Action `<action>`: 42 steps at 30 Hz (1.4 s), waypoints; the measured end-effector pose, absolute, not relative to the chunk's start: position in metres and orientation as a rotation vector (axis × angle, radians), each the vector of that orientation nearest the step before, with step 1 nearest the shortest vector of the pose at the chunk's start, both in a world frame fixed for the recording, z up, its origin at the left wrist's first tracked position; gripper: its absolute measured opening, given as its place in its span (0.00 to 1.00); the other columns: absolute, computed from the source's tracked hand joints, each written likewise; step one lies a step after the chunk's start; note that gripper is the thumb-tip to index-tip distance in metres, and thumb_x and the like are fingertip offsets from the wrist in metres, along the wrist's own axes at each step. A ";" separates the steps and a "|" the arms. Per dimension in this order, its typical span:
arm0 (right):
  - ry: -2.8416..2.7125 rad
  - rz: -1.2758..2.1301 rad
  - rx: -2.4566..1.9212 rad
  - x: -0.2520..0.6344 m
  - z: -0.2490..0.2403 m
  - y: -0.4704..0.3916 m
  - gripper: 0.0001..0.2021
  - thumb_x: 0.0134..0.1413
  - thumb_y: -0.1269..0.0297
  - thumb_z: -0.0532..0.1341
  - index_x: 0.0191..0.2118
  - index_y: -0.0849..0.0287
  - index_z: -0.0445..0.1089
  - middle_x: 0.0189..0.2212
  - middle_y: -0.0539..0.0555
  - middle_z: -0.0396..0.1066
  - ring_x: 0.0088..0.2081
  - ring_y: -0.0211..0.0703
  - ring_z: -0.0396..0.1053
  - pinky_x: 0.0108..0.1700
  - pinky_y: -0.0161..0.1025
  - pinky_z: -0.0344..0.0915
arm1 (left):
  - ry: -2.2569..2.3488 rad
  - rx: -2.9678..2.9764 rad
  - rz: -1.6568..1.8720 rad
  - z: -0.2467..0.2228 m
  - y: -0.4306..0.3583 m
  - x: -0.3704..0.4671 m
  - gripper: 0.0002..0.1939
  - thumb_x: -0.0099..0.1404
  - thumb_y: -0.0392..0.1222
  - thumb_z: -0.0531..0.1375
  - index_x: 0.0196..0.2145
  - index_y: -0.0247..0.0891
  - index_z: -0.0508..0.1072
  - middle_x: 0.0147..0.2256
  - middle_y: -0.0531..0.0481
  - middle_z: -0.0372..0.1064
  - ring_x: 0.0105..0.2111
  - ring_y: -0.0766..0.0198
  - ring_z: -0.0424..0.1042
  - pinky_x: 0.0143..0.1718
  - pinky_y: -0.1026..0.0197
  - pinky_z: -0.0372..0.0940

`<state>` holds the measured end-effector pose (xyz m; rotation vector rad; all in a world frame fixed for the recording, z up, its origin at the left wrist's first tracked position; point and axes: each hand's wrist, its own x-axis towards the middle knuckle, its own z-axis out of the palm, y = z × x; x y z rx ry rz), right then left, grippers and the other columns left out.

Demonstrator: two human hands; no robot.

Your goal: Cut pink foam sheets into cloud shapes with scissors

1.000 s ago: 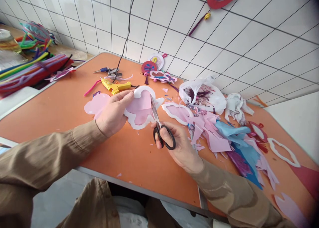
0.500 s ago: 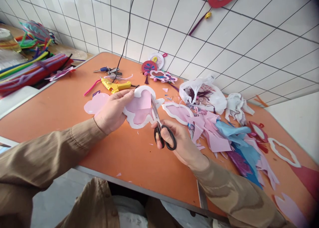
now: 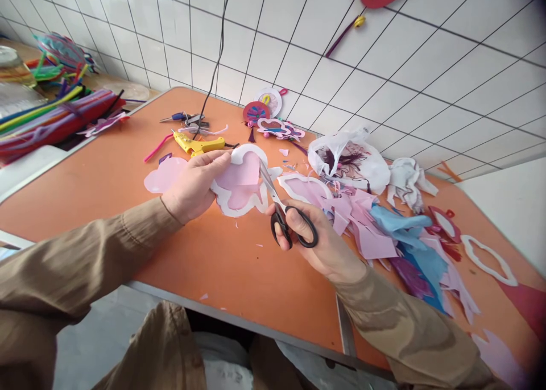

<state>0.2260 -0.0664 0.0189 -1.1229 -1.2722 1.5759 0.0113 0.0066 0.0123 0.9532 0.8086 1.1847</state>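
Observation:
My left hand (image 3: 194, 182) pinches the left edge of a white scalloped frame (image 3: 236, 209) with pink paper (image 3: 245, 171) on it, held above the orange table. My right hand (image 3: 315, 236) is closed round the black handles of the scissors (image 3: 273, 194). Their blades point up and left, with the tips at the right edge of the pink paper. A pink cloud-shaped cutout (image 3: 164, 175) lies just left of my left hand. Another white frame with pink paper (image 3: 305, 188) lies beyond the scissors.
A yellow glue gun (image 3: 198, 144) with a black cable lies behind my left hand. Pink and blue scraps (image 3: 369, 231), a white plastic bag (image 3: 375, 171) and a white scalloped ring (image 3: 488, 259) are at the right. Decorated ornaments (image 3: 256, 112) sit near the tiled wall.
My right hand and the scissors have moved a little to the right, and the handles look wider apart. My left hand and the frame have barely moved.

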 end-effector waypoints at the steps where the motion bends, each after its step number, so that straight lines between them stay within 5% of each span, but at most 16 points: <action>1: -1.278 1.572 -1.120 0.226 0.019 -0.067 0.26 0.48 0.37 0.72 0.31 0.58 0.71 0.20 0.46 0.66 0.18 0.34 0.65 0.24 0.35 0.59 | 0.800 0.957 1.189 0.011 0.007 0.011 0.15 0.60 0.52 0.71 0.35 0.37 0.82 0.34 0.43 0.79 0.35 0.56 0.76 0.33 0.61 0.67; 15: -1.401 1.497 -1.202 0.233 0.025 -0.068 0.25 0.50 0.37 0.69 0.35 0.58 0.73 0.20 0.45 0.65 0.17 0.34 0.65 0.23 0.36 0.60 | 0.789 0.962 1.192 0.010 0.014 0.005 0.17 0.58 0.52 0.72 0.37 0.36 0.82 0.34 0.45 0.78 0.34 0.58 0.75 0.33 0.61 0.66; 22: -1.613 0.875 -1.554 0.246 0.004 -0.040 0.19 0.44 0.55 0.73 0.39 0.56 0.69 0.24 0.46 0.67 0.24 0.42 0.70 0.29 0.40 0.65 | 0.791 0.924 1.156 0.016 0.030 -0.006 0.14 0.60 0.47 0.71 0.36 0.33 0.81 0.34 0.44 0.78 0.34 0.58 0.78 0.36 0.60 0.71; 26: -2.146 0.443 -1.845 0.241 -0.006 -0.040 0.09 0.53 0.69 0.66 0.41 0.58 0.72 0.34 0.55 0.78 0.37 0.50 0.76 0.35 0.41 0.63 | 0.709 0.888 1.029 0.020 0.030 -0.007 0.09 0.62 0.42 0.70 0.32 0.32 0.80 0.31 0.45 0.78 0.31 0.61 0.77 0.35 0.62 0.73; 29: -2.408 0.166 -1.842 0.236 -0.003 -0.048 0.07 0.57 0.71 0.62 0.41 0.58 0.75 0.40 0.59 0.80 0.40 0.51 0.76 0.36 0.41 0.58 | 0.698 0.881 0.909 0.020 0.025 -0.005 0.06 0.62 0.38 0.70 0.32 0.31 0.81 0.31 0.45 0.78 0.28 0.63 0.76 0.30 0.64 0.71; 34: -2.527 -0.018 -1.713 0.236 0.000 -0.055 0.08 0.56 0.66 0.62 0.40 0.58 0.77 0.36 0.60 0.78 0.36 0.51 0.71 0.33 0.42 0.51 | 0.732 0.882 0.847 0.023 0.013 0.003 0.08 0.67 0.34 0.64 0.31 0.30 0.81 0.28 0.45 0.77 0.25 0.64 0.74 0.26 0.64 0.68; 38: -2.534 0.054 -1.639 0.235 -0.004 -0.058 0.05 0.53 0.63 0.63 0.30 0.56 0.75 0.25 0.57 0.73 0.30 0.48 0.66 0.30 0.41 0.46 | 0.762 0.942 0.822 0.025 0.007 0.006 0.10 0.66 0.36 0.66 0.27 0.31 0.80 0.24 0.46 0.73 0.22 0.64 0.71 0.27 0.60 0.67; 42: -2.415 0.460 -1.602 0.232 -0.001 -0.058 0.03 0.48 0.68 0.64 0.31 0.55 0.74 0.23 0.49 0.71 0.23 0.39 0.59 0.27 0.38 0.46 | 0.757 1.024 0.771 0.023 0.007 0.005 0.09 0.63 0.39 0.68 0.27 0.31 0.79 0.24 0.45 0.73 0.26 0.57 0.75 0.31 0.57 0.69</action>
